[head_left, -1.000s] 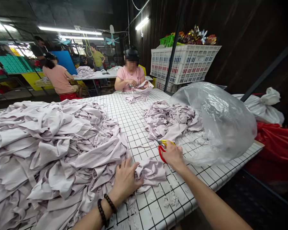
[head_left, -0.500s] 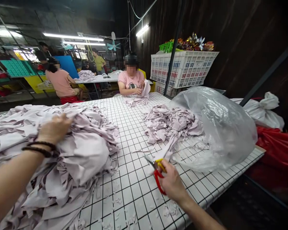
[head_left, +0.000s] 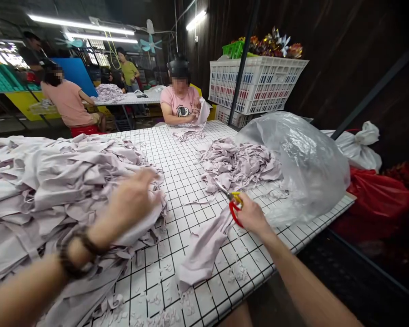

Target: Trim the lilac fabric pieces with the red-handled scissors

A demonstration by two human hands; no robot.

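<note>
My right hand [head_left: 252, 218] is closed around scissors [head_left: 233, 202] with red and yellow handles, blades pointing away to the upper left. A loose pale lilac fabric piece [head_left: 202, 252] lies on the gridded table [head_left: 187, 168], running from under that hand toward the near edge. My left hand [head_left: 132, 200], with dark bead bracelets on the wrist, hovers blurred over the right edge of a big heap of pale lilac fabric [head_left: 54, 181]. Its fingers are smeared by motion.
A smaller pile of cut pieces [head_left: 238, 163] lies beside a large clear plastic bag [head_left: 303, 159] at the table's right. Behind stand white crates [head_left: 255, 86], with a white sack [head_left: 359, 145] and red bag [head_left: 375, 200] off the edge. A person [head_left: 180, 102] handles fabric across the table; others work further back.
My left hand reached up onto the big heap, then swung back right. A fabric piece now lies stretched out beside my right hand, which kept the scissors and shifted slightly.
</note>
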